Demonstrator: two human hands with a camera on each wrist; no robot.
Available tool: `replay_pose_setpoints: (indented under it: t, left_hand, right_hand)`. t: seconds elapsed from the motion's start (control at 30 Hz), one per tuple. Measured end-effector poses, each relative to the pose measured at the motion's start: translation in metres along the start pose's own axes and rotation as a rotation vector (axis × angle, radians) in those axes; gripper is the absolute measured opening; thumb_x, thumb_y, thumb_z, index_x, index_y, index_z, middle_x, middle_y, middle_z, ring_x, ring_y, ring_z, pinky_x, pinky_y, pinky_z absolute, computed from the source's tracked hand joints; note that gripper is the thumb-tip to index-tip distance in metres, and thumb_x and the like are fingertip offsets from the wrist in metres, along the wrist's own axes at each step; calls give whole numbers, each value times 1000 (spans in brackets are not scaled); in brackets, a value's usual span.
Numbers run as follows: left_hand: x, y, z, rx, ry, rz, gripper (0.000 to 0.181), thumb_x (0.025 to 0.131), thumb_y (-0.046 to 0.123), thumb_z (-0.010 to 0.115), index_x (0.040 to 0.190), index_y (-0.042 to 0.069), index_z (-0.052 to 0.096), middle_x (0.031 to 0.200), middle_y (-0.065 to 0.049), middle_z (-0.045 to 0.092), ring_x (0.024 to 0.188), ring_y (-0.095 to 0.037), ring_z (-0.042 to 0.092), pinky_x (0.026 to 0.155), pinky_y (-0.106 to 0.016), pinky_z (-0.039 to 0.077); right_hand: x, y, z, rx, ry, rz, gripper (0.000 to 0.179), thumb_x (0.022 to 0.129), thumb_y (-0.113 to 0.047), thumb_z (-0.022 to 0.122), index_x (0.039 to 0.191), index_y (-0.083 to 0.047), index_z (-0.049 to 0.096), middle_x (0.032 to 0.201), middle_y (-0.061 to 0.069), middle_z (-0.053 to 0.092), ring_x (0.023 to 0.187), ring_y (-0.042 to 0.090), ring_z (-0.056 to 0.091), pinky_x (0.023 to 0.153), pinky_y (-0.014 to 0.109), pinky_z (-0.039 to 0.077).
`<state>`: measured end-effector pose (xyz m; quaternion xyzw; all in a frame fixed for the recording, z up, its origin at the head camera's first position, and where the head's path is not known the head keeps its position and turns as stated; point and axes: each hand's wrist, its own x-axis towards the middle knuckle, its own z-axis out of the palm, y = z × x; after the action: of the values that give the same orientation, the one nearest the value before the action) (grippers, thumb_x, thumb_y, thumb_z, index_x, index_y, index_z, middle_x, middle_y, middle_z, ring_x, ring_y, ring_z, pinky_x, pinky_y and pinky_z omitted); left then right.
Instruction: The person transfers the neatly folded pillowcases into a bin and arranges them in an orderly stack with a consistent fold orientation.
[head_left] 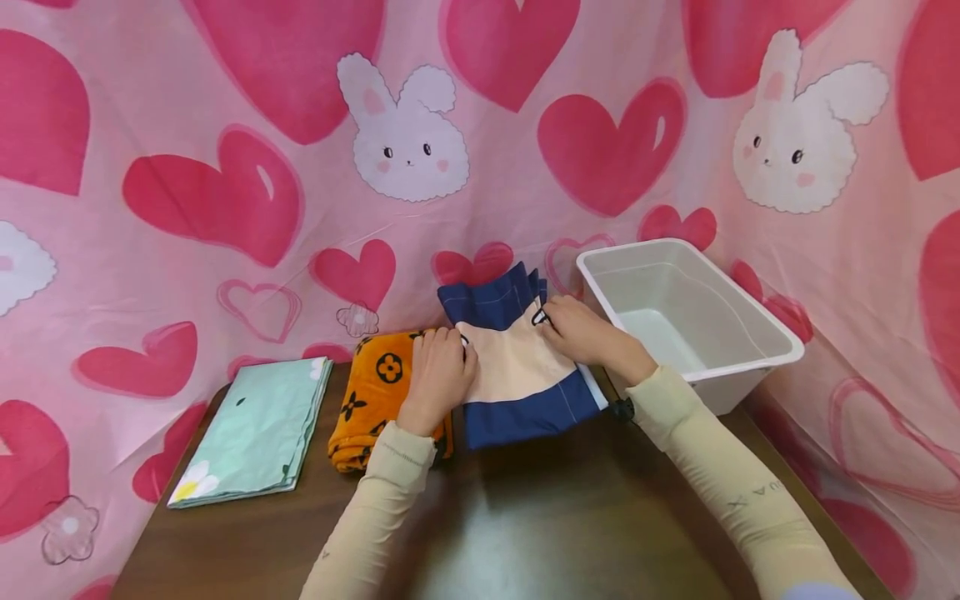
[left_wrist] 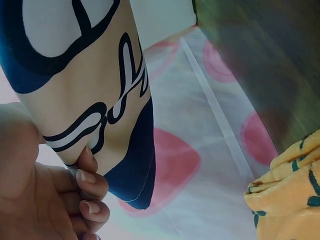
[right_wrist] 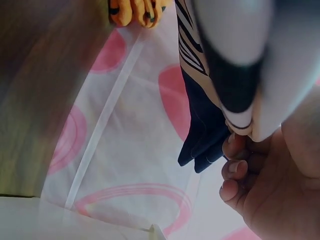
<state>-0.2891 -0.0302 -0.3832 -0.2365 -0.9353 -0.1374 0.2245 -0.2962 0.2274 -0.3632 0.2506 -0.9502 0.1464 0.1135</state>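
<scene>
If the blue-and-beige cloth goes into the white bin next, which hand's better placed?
Right, I'd judge. The right hand grips the blue-and-beige cloth on the side nearest the white bin. The left hand grips the opposite side, by the folded orange cloth, farther from the bin.

Two sets of my own fingers [head_left: 437, 343] [head_left: 564, 312], three pieces of cloth [head_left: 513, 360] [head_left: 386, 383] [head_left: 255, 429], one pale tub [head_left: 682, 292], one brown counter [head_left: 510, 525]

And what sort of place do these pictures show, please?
Perhaps an indoor work corner: a pink curtain with hearts and rabbits hangs behind a wooden table, and a blue and beige cloth is held over the table.
</scene>
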Motion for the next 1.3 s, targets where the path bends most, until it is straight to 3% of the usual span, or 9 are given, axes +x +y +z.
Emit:
replay_pose_setpoints:
  t: [0.2, 0.83, 1.3]
  left_hand:
    - [6, 3, -2, -3, 6, 11, 30, 101, 20, 53, 83, -1, 61, 76, -13, 56, 75, -32, 51, 71, -40, 38]
    - [25, 14, -5, 9, -19, 14, 31, 103, 23, 50, 87, -2, 62, 78, -13, 56, 76, -30, 50, 70, -39, 35]
    - [38, 28, -8, -11, -54, 8, 33, 104, 26, 50, 95, -2, 64, 84, -13, 60, 80, -29, 51, 73, -39, 36]
  right_hand:
    - [0, 5, -5, -7, -4, 23, 19, 100, -13, 55, 96, 5, 62, 87, 15, 55, 87, 34, 54, 81, 46, 42]
    - [-3, 18, -23, 42, 68, -2, 18, 99, -7, 55, 88, 6, 58, 83, 19, 55, 82, 36, 54, 78, 49, 43]
    - [-6, 28, -40, 67, 21, 52, 20, 102, -9, 52, 85, 2, 54, 75, 11, 47, 77, 29, 49, 75, 42, 39]
